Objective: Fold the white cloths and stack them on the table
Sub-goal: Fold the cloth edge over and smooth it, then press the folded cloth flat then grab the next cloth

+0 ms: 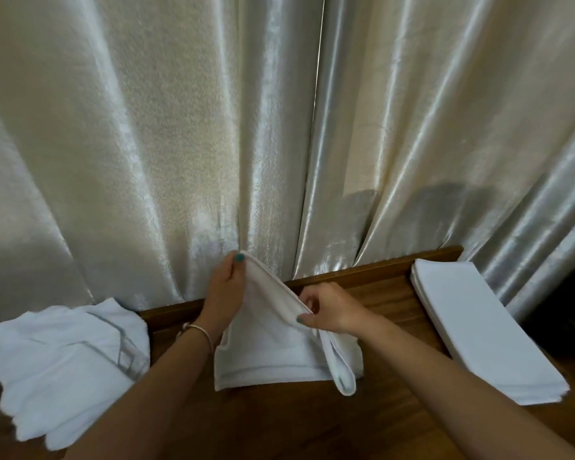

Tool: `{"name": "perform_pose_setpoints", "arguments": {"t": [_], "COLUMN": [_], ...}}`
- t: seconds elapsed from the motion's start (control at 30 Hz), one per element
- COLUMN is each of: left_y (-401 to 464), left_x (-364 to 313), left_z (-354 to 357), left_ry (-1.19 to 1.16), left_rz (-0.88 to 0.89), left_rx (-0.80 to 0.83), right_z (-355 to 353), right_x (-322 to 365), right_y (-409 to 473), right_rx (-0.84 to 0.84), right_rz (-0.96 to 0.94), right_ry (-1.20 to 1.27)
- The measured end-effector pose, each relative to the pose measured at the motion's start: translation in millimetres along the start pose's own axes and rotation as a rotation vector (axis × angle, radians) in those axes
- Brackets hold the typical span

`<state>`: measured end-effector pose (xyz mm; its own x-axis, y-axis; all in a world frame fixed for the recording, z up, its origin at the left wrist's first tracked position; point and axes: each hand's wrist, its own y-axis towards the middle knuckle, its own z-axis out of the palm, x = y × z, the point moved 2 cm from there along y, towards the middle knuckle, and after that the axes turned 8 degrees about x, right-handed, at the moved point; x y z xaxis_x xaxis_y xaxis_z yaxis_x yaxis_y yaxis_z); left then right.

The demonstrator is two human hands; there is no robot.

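Pinching white cloth (pixel 279 343): left hand (pixel 224 290), right hand (pixel 332 308).

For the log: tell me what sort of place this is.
Probably a hotel or guest room, though I can't be sure: shiny floor-length curtains, a wooden table against them, and a neat stack of folded white cloths.

The person's arms are bare, with no sleeves in view. A thin silver bracelet (pixel 198 330) circles the wrist of the left hand (pixel 224 290). The nails on it and on the right hand (pixel 329 308) are painted teal.
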<state>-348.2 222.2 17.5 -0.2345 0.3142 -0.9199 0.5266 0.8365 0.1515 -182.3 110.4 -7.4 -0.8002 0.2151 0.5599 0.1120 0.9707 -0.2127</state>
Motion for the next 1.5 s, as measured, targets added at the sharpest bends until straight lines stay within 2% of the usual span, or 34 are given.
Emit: {"name": "perform_pose_setpoints", "arguments": {"t": [0.17, 0.23, 0.3, 0.37, 0.5, 0.6, 0.67, 0.77, 0.9, 1.03, 1.17, 1.27, 1.4, 1.5], "left_y": [3.8, -1.3, -10.4, -20.4, -38.8, -53.7, -63.4, -79.3, -99.4, -120.6, -138.7, -149.3, -155.4, -151.9], "left_x": [-24.4, -32.3, -38.7, -43.5, -43.7, -44.3, -45.2, -45.6, -53.9, -58.6, -47.5, -43.3, -40.9, -37.6], "left_z": [-44.1, -57.4, -68.0, -79.9, -107.8, -117.9, -119.7, -117.9, -105.7, -100.7, -100.5, -95.7, -94.7, -96.8], "left_ry": [0.039, 0.080, 0.123, 0.107, 0.096, 0.061, 0.033, 0.009, -0.007, 0.059, 0.205, 0.256, 0.334, 0.369], "left_rz": [0.062, 0.096, 0.118, 0.104, 0.036, 0.019, 0.010, 0.011, 0.009, 0.023, 0.019, 0.044, 0.101, 0.077], "left_rx": [-0.244, -0.253, -0.287, -0.363, -0.462, -0.512, -0.541, -0.546, -0.528, -0.513, -0.409, -0.395, -0.424, -0.410], "right_z": [-5.9, -15.7, -28.6, -42.8, -76.4, -98.4, -106.7, -111.2, -112.9, -115.7, -112.9, -108.1, -109.7, -110.4], "right_x": [-20.1, -20.7, -19.7, -20.5, -14.2, 0.3, 5.3, 11.8, 18.2, 11.7, 3.7, 0.2, -1.0, -0.9], "right_y": [-33.0, -41.2, -43.0, -45.3, -57.8, -67.7, -73.1, -83.2, -93.2, -95.6, -98.1, -100.0, -99.1, -95.7], "right_rx": [0.247, 0.198, 0.063, -0.066, -0.224, -0.243, -0.252, -0.400, -0.584, -0.673, -0.541, -0.456, -0.513, -0.529], "right_rz": [0.158, 0.115, -0.004, -0.101, -0.238, -0.286, -0.282, -0.232, -0.220, -0.252, -0.200, -0.176, -0.205, -0.204], "right_ry": [-0.267, -0.507, -0.748, -0.816, -0.720, -0.540, -0.313, -0.033, 0.140, 0.167, 0.078, 0.064, 0.070, 0.046]}}
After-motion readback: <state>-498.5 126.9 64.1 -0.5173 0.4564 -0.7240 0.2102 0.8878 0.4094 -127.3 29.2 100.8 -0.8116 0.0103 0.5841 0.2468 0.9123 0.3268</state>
